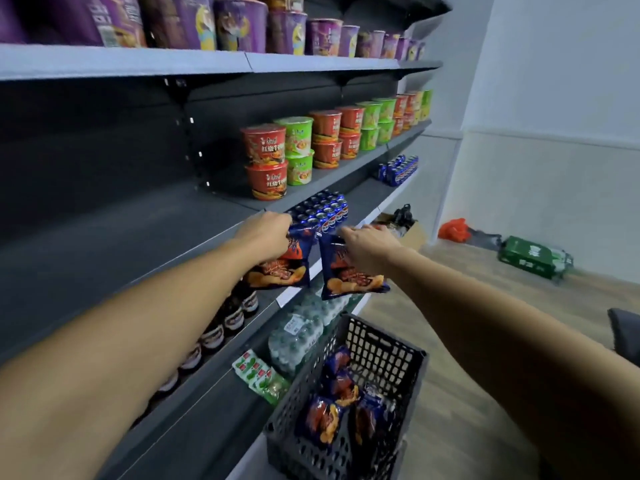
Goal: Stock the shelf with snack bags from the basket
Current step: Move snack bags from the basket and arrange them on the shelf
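Note:
My left hand [268, 232] grips the top of a blue snack bag [282, 268] printed with chips, held just off the front edge of the dark grey middle shelf [114, 251]. My right hand [369, 245] pinches the top of a second blue snack bag [349, 280] right beside it; the two bags hang side by side. Below on the floor stands a black perforated basket [384, 351] holding several more blue snack bags [337, 400].
Red and green noodle cups [287, 157] fill the right part of the same shelf; purple cups [242, 26] line the shelf above. Blue cans [322, 211], dark bottles [225, 318], water packs [298, 337] sit lower. A cardboard box [410, 232] and green pack [533, 256] lie on the floor.

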{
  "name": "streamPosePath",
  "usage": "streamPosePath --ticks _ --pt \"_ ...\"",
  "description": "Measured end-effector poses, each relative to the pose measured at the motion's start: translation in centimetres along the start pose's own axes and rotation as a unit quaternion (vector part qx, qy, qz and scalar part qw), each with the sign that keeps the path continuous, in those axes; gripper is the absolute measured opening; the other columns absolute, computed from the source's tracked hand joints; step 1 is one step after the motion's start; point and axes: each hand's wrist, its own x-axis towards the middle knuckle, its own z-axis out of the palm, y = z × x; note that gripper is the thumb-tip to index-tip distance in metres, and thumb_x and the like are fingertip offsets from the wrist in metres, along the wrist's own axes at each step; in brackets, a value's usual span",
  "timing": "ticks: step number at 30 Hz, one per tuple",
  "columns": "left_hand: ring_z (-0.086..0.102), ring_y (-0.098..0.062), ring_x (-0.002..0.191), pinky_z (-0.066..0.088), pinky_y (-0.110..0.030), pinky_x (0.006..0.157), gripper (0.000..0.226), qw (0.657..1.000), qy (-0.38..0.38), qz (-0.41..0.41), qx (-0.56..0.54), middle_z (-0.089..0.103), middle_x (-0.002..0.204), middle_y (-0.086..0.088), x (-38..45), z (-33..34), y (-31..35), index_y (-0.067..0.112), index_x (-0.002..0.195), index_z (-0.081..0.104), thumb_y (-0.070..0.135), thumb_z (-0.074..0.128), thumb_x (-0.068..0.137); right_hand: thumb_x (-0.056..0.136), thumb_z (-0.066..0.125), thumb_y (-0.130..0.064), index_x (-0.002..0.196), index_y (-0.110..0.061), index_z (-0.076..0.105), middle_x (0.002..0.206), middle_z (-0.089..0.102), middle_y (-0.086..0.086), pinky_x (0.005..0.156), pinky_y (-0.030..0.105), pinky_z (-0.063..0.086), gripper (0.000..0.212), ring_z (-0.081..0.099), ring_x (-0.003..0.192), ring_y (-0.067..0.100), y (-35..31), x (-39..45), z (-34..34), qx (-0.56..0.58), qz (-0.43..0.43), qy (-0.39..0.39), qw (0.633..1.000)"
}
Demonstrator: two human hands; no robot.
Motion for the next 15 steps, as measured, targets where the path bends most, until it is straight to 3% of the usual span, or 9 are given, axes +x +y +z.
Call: streamPosePath --ticks 7,15 --pt "0.060 -0.033 0.093 0.043 -0.035 0.067 0.025 0.994 0.040 -0.098 0.030 0.062 0.108 -0.010 -8.7 -5.8 -4.4 0.016 0.110 0.059 0.013 0.049 0.088 0.097 0.047 -0.021 0.140 -0.017 0.038 0.141 0.051 0.007 0.101 0.052 0.032 0.044 0.047 0.125 0.031 -7.9 0.6 -5.0 0.021 -0.116 0.010 0.993" --pt "0.060 -0.023 0.084 0.053 -0.038 0.070 0.023 0.963 0.048 -0.264 0.028 0.062 0.101 -0.005 -24.2 -10.8 -15.7 0.020 0.111 0.057 0.013 0.050 0.090 0.098 0.048 -0.027 0.136 -0.014 0.040 0.139 0.051 0.008 0.100 0.051 0.034 0.040 0.045 0.125 0.033 -24.5 0.5 -9.1 0.030 -0.273 0.053 0.960"
